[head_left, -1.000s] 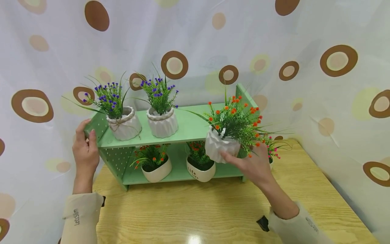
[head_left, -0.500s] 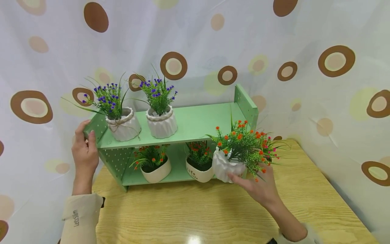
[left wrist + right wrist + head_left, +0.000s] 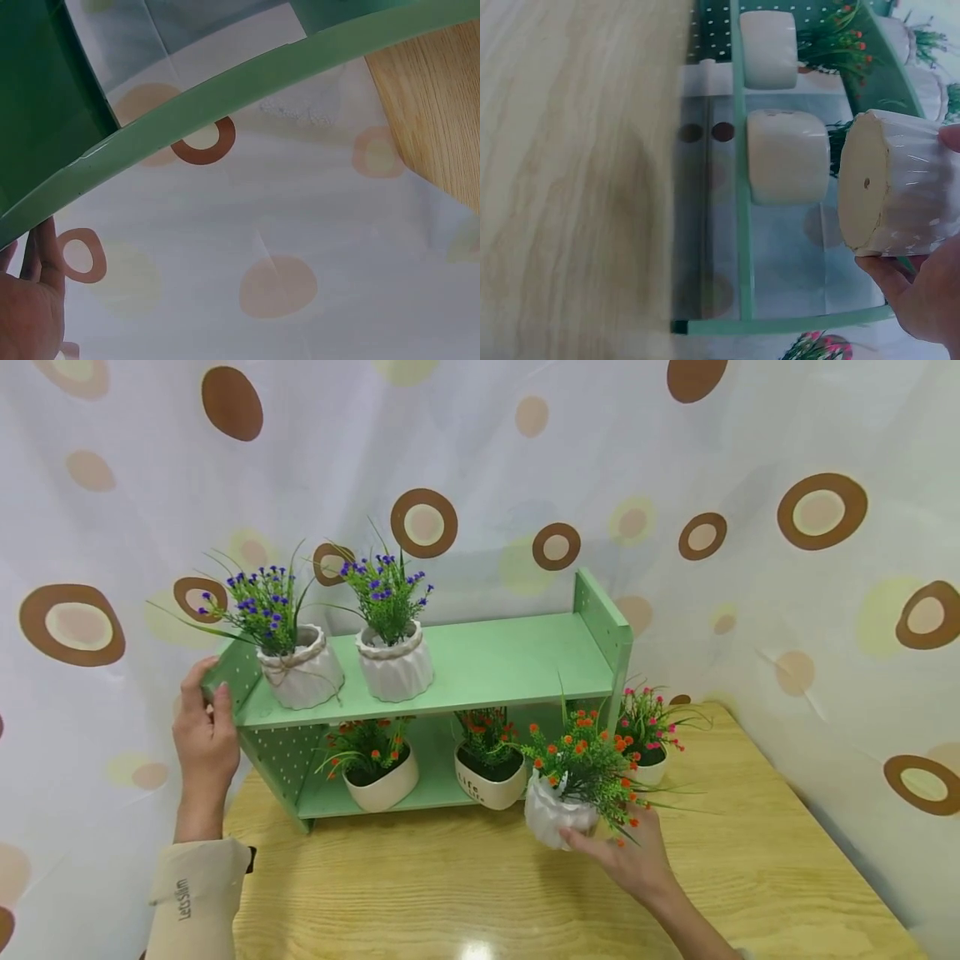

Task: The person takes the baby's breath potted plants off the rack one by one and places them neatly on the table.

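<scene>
My right hand (image 3: 633, 857) grips a white ribbed flowerpot (image 3: 557, 816) with orange artificial flowers (image 3: 588, 756), in front of the shelf's right end. The right wrist view shows the pot's bare underside (image 3: 864, 184) with a small hole, raised off the table. At the far left, my left hand (image 3: 205, 739) holds the top of the green shelf's side panel (image 3: 238, 675), its thumb on the inner side. Two white pots with purple flowers, one on the left (image 3: 302, 681) and one beside it (image 3: 396, 670), stand on the upper board.
Below, two cream planters with orange-red flowers, one on the left (image 3: 386, 785) and one lettered (image 3: 491, 787), sit on the lower board. A pot with pink flowers (image 3: 651, 768) stands right of the shelf on the wooden table (image 3: 420, 885). A patterned curtain (image 3: 480, 452) hangs behind.
My right hand has carried the orange-flowered pot down and forward, from in front of the upper board to low over the table. The left hand has stayed on the side panel.
</scene>
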The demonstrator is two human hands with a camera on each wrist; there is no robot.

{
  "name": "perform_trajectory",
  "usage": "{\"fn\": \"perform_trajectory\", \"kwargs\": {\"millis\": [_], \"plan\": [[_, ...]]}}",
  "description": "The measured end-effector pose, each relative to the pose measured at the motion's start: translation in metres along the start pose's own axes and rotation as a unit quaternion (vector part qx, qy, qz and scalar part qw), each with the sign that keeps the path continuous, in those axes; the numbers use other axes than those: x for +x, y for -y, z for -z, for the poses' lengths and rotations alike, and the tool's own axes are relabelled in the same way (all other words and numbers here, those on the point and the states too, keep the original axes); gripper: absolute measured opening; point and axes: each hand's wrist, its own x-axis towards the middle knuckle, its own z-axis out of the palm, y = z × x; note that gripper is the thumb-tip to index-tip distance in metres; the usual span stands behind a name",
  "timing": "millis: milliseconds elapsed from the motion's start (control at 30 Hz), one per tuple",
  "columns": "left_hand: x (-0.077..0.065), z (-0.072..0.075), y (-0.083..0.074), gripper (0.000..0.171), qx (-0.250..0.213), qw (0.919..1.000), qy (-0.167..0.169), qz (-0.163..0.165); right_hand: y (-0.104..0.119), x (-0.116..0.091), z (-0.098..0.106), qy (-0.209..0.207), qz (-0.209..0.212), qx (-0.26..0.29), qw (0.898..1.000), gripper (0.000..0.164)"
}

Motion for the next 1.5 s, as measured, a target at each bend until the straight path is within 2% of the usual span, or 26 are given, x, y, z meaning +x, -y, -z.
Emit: {"fn": "perform_trajectory", "kwargs": {"millis": [200,367,500,633,733,867,967,1167,1267,1400,1500], "plan": [[-0.001,0.001,0.001,0.040,0.000,1.0000,-0.002,0.000,-0.010,-0.006,0.008,-0.005,-0.047,-0.032,0.998,0.060],[-0.002,0.002,0.002,0.040,0.001,1.0000,-0.003,-0.002,-0.021,-0.010,0.023,-0.023,-0.053,-0.080,0.995,0.061],[-0.002,0.002,0.002,0.040,0.002,1.0000,-0.005,-0.002,-0.032,-0.010,0.040,-0.039,-0.063,-0.099,0.992,0.061],[-0.001,0.002,0.002,0.040,0.004,1.0000,-0.004,0.000,-0.044,-0.009,0.060,-0.055,-0.098,-0.107,0.988,0.070],[-0.001,0.002,0.002,0.040,0.003,1.0000,-0.002,0.003,-0.052,-0.009,0.075,-0.058,-0.118,-0.125,0.983,0.069],[0.000,0.002,0.001,0.040,0.000,1.0000,-0.001,0.004,-0.064,-0.010,0.093,-0.061,-0.124,-0.160,0.977,0.064],[0.000,0.002,0.001,0.040,-0.001,1.0000,-0.003,0.002,-0.073,-0.009,0.102,-0.076,-0.133,-0.175,0.973,0.066],[0.001,0.001,0.001,0.040,-0.007,1.0000,-0.001,-0.003,-0.090,-0.005,0.118,-0.100,-0.204,-0.179,0.957,0.068],[0.001,0.000,0.002,0.040,-0.009,1.0000,0.000,-0.004,-0.101,-0.001,0.123,-0.111,-0.236,-0.160,0.952,0.075],[0.001,0.000,0.002,0.040,-0.007,1.0000,-0.002,-0.004,-0.119,0.010,0.128,-0.130,-0.228,-0.142,0.954,0.089],[0.001,0.000,0.002,0.040,-0.007,1.0000,-0.001,-0.004,-0.131,0.019,0.131,-0.138,-0.222,-0.139,0.955,0.089]]}}
